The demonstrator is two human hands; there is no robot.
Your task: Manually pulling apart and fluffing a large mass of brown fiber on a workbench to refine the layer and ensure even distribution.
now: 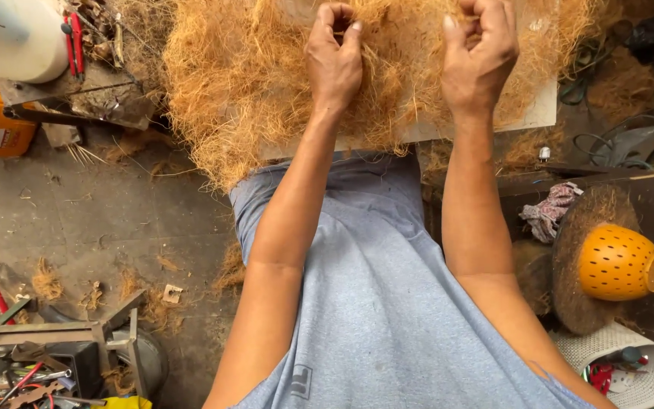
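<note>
Head view: both hands are working into a heap of golden-brown coir fibre point(266, 83) lying on a flat board point(527, 113).

Left hand point(334, 64) is pinching a few strands, fingers point(342, 30) curled nearly closed; right hand point(478, 60) is doing likewise, fingertips point(463, 26) bunched tight on a small tuft. Fibre is lying directly beneath and beyond the fingertips. Judgement: teasing is going best in thin pinches, pulling evenly so clumps are loosening rather than tearing. Orange perforated bowl point(618, 261) is sitting well behind the right wrist.
</note>
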